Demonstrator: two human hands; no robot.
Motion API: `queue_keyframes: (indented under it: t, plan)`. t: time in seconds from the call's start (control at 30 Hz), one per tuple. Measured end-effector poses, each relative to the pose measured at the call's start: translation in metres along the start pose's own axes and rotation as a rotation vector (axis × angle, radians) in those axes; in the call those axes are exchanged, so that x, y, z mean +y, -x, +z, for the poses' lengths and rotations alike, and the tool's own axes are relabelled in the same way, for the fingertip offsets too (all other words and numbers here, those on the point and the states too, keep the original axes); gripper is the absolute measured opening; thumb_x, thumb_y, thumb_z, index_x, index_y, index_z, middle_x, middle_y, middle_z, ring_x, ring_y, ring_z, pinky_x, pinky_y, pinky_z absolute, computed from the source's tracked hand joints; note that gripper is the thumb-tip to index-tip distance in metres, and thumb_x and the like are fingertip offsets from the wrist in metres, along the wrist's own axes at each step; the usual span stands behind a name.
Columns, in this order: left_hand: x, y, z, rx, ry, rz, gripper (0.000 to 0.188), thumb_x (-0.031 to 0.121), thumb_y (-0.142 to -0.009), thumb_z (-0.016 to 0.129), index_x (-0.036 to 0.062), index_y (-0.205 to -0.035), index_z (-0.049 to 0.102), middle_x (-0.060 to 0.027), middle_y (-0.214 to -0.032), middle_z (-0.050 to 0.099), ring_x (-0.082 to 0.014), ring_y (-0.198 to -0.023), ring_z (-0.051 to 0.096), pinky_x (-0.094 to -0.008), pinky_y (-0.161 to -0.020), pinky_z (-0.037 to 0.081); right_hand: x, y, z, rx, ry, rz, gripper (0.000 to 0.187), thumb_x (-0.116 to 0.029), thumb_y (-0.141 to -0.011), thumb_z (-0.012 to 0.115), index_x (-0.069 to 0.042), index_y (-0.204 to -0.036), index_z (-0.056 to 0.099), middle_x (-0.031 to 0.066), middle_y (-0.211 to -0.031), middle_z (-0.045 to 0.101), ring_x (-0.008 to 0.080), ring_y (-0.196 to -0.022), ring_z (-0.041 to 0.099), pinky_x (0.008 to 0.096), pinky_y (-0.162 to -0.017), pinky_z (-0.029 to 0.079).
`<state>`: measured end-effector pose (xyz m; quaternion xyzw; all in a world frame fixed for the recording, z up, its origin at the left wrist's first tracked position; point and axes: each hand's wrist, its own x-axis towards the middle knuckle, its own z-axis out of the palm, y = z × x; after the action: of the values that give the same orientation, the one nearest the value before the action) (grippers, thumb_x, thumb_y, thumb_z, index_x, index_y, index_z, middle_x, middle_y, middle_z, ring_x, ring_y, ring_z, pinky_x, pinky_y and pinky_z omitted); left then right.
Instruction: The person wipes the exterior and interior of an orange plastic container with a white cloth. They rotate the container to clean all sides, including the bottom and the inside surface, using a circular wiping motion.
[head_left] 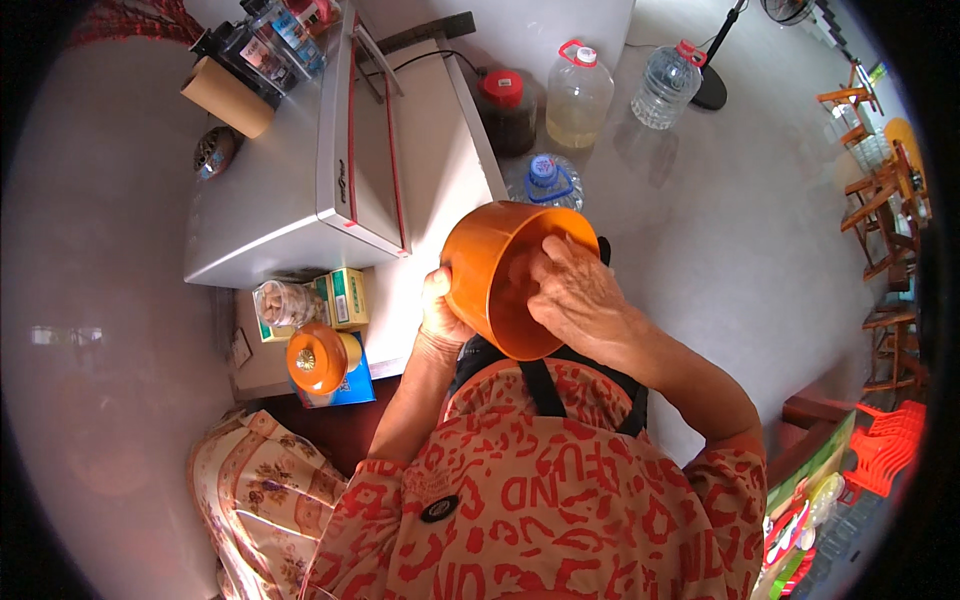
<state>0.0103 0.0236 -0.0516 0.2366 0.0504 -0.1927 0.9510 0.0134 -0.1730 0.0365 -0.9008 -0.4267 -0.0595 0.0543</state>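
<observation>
Left hand (441, 315): thumb and fingers grasping the orange pot (469, 262), tilted in front of the torso, mouth rightward; we judge a steady grip essential. Right hand (583, 303): fingers curled inside; we cannot tell whether they grasp anything. Lettering noted: labelled dark bottle (264, 62), silver appliance (265, 185), shirt (560, 445) printed in red.

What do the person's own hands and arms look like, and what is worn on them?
The left hand and right hand wear no gloves, and no watch or bracelet shows. The left sleeve and right sleeve are short, ending near the elbows, in pinkish-beige fabric with irregular red spots.
</observation>
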Motion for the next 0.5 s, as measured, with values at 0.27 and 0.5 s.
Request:
queue_keyframes:
  t: [0.27,0.5]
  plan:
    - [-0.007,-0.003,-0.014,0.011,-0.095,-0.01,0.085,0.053,-0.064,0.073,0.0067,-0.131,0.047,-0.0155,-0.129,0.053,-0.0313,-0.117,0.051,-0.0446,-0.1,0.042,-0.011,-0.001,0.015,-0.163,-0.254,0.065,0.02,-0.007,-0.071,0.062,-0.002,-0.089,0.068,0.0146,-0.089,0.065,0.0305,-0.088,0.059,0.0397,-0.079,0.049]
    - [-0.009,0.0,0.008,0.024,-0.052,0.038,0.078,0.046,-0.067,0.073,0.0053,-0.128,0.047,-0.0136,-0.123,0.055,-0.0292,-0.112,0.054,-0.0414,-0.096,0.045,-0.013,-0.007,-0.001,-0.223,-0.894,0.149,0.025,-0.002,-0.079,0.055,0.004,-0.102,0.06,0.0226,-0.091,0.063,0.0345,-0.088,0.062,0.04,-0.077,0.051]
